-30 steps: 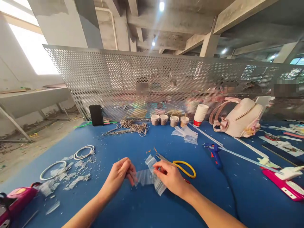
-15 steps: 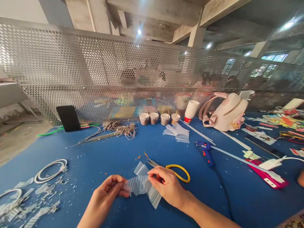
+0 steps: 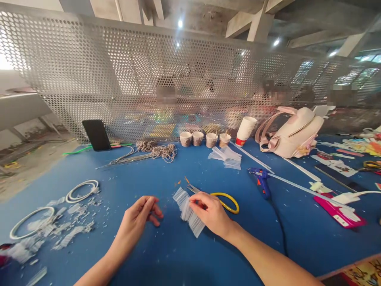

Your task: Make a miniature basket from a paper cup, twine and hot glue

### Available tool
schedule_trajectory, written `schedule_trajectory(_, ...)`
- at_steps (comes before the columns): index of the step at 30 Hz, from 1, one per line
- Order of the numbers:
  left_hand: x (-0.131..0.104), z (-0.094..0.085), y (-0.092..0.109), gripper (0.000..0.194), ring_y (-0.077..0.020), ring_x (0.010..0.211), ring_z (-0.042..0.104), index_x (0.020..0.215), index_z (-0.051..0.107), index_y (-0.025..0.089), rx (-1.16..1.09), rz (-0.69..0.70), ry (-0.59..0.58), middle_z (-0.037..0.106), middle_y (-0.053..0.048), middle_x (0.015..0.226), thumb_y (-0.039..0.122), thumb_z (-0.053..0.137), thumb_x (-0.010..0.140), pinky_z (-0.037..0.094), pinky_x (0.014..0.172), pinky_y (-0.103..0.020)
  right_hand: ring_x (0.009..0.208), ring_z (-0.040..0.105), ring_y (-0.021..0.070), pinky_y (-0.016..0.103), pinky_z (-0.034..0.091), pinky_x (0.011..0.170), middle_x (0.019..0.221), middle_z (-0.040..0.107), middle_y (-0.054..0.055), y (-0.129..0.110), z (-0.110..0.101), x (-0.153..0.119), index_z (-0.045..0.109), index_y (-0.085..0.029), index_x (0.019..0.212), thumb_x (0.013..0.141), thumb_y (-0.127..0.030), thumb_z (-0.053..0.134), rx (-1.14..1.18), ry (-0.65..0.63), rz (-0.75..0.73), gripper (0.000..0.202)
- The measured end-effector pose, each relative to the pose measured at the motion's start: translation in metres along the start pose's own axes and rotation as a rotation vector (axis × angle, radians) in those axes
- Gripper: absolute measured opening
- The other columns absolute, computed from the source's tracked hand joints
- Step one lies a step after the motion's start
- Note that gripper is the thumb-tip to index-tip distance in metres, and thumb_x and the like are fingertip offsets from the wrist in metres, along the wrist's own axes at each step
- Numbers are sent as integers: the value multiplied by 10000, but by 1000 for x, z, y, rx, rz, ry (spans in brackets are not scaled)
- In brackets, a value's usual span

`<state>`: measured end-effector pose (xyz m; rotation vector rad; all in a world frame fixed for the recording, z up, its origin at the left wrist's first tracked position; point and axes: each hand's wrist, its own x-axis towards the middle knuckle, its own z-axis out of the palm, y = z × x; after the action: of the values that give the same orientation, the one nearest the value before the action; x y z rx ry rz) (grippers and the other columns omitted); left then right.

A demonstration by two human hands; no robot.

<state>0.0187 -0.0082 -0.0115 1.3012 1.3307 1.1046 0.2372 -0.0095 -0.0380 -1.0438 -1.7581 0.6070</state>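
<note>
Strips of thin, whitish pleated material lie in front of me on the blue table, overlapping at an angle. My right hand rests over them, thumb and forefinger pinched on the pleated material at its upper right side. To the left, apart from the strips, my left hand hovers with loosely curled fingers, the lower ones spread, and nothing visible in it. Yellow-handled scissors lie just behind my right hand, which covers part of them. Small orange scraps are near the scissor tips.
More pleated strips, small cups, twine and a phone stand or lie farther back. A blue glue gun, its cord, and a pink power strip are right. White rings and scraps lie left.
My left hand has let go of the pleated strip and drawn slightly away from it. My right hand stays pinched at the strips. The view has tilted down and shifted left.
</note>
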Motion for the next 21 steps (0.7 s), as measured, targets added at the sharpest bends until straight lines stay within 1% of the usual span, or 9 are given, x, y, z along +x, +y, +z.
schedule_trajectory(2,1,-3,0,424,-152,510,580,595,498,192,76,50,48,512,33,486,539,466,838,493,567,-284,530,521,113,227,444,510,703,642,15,0,-2,0,649,-196,840,826,-243,541,28,-14,46,118)
schedule_trajectory(4,1,-5,1,461,-149,549,573,495,447,194,190,81,68,527,9,502,494,463,844,494,627,-291,492,491,103,218,419,471,644,612,-4,-2,-6,0,650,-191,861,827,-252,549,61,-41,105,123)
schedule_trajectory(5,1,-5,2,393,-163,632,596,538,507,187,224,103,73,590,-14,602,463,516,817,503,659,-296,468,476,98,213,406,449,603,592,-17,-3,-8,0,651,-189,871,830,-261,551,78,-60,134,130)
schedule_trajectory(7,-1,-2,4,206,-219,937,609,739,574,192,125,191,95,626,-69,1070,386,638,721,527,699,-297,449,477,95,206,399,424,568,581,-27,-7,-11,0,653,-186,892,837,-286,552,113,-104,187,153)
schedule_trajectory(8,-3,0,5,263,-238,1072,563,929,580,214,63,199,57,536,-77,1272,353,646,716,537,725,-309,464,503,98,204,412,431,589,602,-20,-9,-12,0,655,-185,899,836,-298,556,139,-125,212,163)
schedule_trajectory(10,-6,5,6,387,-245,1157,520,1117,538,239,-1,156,-110,462,-82,1375,326,627,751,534,782,-333,549,581,111,209,465,491,700,668,8,-12,-13,-1,661,-187,911,827,-312,577,199,-165,259,172)
schedule_trajectory(13,-12,14,5,386,-235,1138,535,1165,552,212,-51,60,-379,556,-100,1290,306,608,794,490,866,-344,680,644,130,233,521,607,836,710,27,-16,-14,-1,673,-197,913,808,-318,619,280,-221,300,169)
schedule_trajectory(15,-15,18,3,395,-212,1022,587,1162,569,193,-89,-17,-487,609,-99,1208,291,625,783,481,842,-329,709,664,141,253,539,646,844,720,27,-18,-16,-1,676,-198,907,798,-315,637,331,-268,321,164)
schedule_trajectory(21,-16,18,4,246,-137,714,589,946,666,143,-196,-187,-496,652,-21,784,259,680,729,448,686,-256,809,693,167,307,551,771,852,733,34,-14,-22,3,668,-192,899,758,-314,694,506,-300,410,188)
